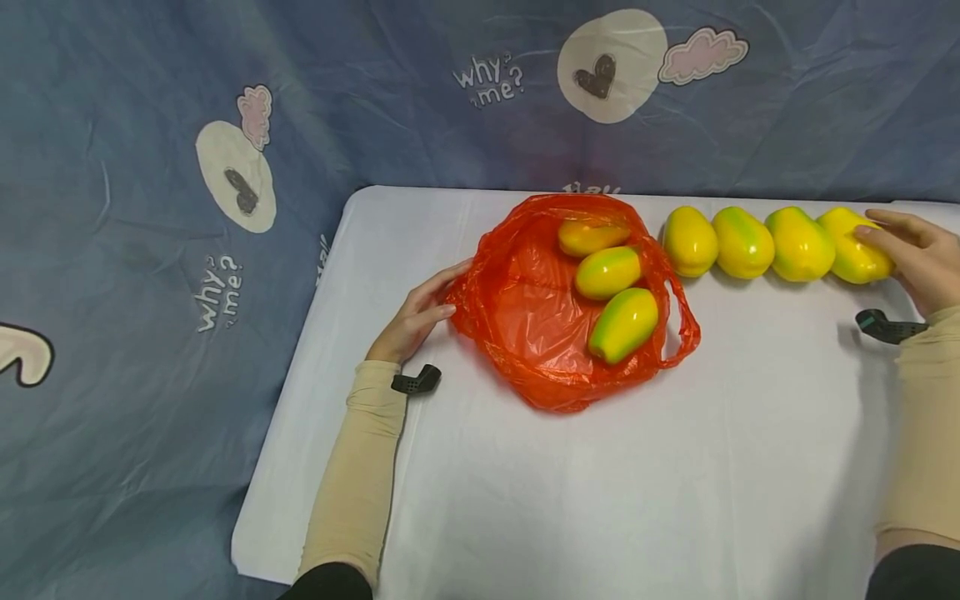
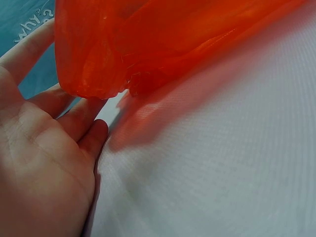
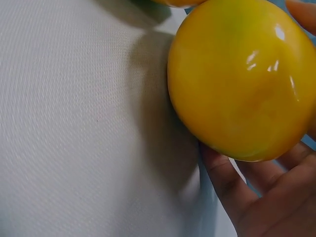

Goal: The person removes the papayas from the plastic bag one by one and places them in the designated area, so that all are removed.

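A red plastic bag (image 1: 525,308) lies with its mouth wide on the white table, and three yellow-green mangoes (image 1: 624,325) rest in its right half. My left hand (image 1: 416,317) touches the bag's left side, its fingers fairly straight against the thin plastic (image 2: 94,54). Over at the far right, my right hand (image 1: 918,254) grips the end mango (image 1: 851,246) of a row. In the right wrist view that mango (image 3: 237,79) sits between the thumb and the fingers (image 3: 229,185), which curve under its side.
Several more mangoes, such as this one (image 1: 742,242), stand side by side between the bag and my right hand. The bag's loop handle (image 1: 686,333) sticks out to the right. A blue printed cloth (image 1: 420,100) hangs behind the table (image 1: 585,500).
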Demonstrator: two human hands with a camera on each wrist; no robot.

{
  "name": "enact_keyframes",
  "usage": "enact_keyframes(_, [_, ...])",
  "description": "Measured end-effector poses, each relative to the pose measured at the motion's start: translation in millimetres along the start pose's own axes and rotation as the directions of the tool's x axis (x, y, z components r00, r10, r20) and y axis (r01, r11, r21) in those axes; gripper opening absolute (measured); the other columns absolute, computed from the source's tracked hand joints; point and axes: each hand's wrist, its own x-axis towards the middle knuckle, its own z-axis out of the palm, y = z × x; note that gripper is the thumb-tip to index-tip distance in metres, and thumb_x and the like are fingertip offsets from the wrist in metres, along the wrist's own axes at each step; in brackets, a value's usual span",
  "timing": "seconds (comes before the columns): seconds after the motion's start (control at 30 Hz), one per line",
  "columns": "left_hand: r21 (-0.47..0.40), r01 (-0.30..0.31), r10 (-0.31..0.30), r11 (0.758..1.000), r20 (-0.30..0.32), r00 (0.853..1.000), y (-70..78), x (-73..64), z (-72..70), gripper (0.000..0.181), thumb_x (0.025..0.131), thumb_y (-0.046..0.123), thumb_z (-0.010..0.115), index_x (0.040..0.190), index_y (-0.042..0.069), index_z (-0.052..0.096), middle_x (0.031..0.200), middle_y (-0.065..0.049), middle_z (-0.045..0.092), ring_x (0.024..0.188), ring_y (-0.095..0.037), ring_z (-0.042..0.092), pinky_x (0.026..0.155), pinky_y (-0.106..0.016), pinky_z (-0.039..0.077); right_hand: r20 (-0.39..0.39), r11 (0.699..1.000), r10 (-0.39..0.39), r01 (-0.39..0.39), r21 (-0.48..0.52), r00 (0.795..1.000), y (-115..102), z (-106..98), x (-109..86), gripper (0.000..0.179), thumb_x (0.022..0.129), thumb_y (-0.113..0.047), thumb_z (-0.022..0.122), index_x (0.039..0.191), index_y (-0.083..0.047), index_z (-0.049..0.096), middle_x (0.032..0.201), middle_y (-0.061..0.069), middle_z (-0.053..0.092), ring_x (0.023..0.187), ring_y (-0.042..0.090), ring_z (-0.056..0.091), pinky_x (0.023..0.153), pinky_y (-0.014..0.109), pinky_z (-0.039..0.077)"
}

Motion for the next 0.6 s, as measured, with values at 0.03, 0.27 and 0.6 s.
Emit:
enact_keyframes(0.03, [-0.001, -0.001, 0.001, 1.0, 0.0, 1.0, -0.2, 0.0, 0.0, 0.063, 0.094, 0.005, 0.052, 0.157, 0.006, 0.043, 0.167, -0.005, 0.038, 0.157, -0.023, 0.03, 0.125, -0.032, 0.035, -0.005, 1.0, -0.005, 0.005, 0.023, 1.0, 1, 0, 0.0, 0.061, 0.098, -0.025, 0.07, 0.155, -0.03, 0.047, 0.12, -0.029, 0.053, 0.106, -0.008, 0.048, 0.071, -0.002, 0.043])
enact_keyframes(0.27, [0.006, 0.0, 0.0, 1.0, 0.0, 1.0, 0.0, 0.4, 0.0, 0.063, 0.094, 0.004, 0.051, 0.157, 0.005, 0.042, 0.167, -0.006, 0.038, 0.157, -0.023, 0.031, 0.125, -0.033, 0.035, -0.075, 0.995, -0.083, 0.086, 0.046, 0.994, 0, -1, -0.9, 0.048, 0.098, -0.022, 0.071, 0.143, -0.032, 0.058, 0.107, -0.031, 0.059, 0.1, -0.009, 0.051, 0.086, 0.001, 0.043])
enact_keyframes(0.6, [0.014, 0.006, -0.006, 1.0, -0.001, 1.0, 0.6, 0.0, 0.4, 0.063, 0.095, 0.003, 0.05, 0.157, 0.005, 0.042, 0.167, -0.005, 0.038, 0.158, -0.023, 0.029, 0.125, -0.031, 0.035, -0.3, 0.964, -0.169, 0.094, -0.249, 0.939, -31, 14, -8.4, 0.061, 0.1, -0.031, 0.064, 0.157, -0.034, 0.042, 0.163, -0.019, 0.038, 0.154, 0.0, 0.03, 0.131, 0.027, 0.017])
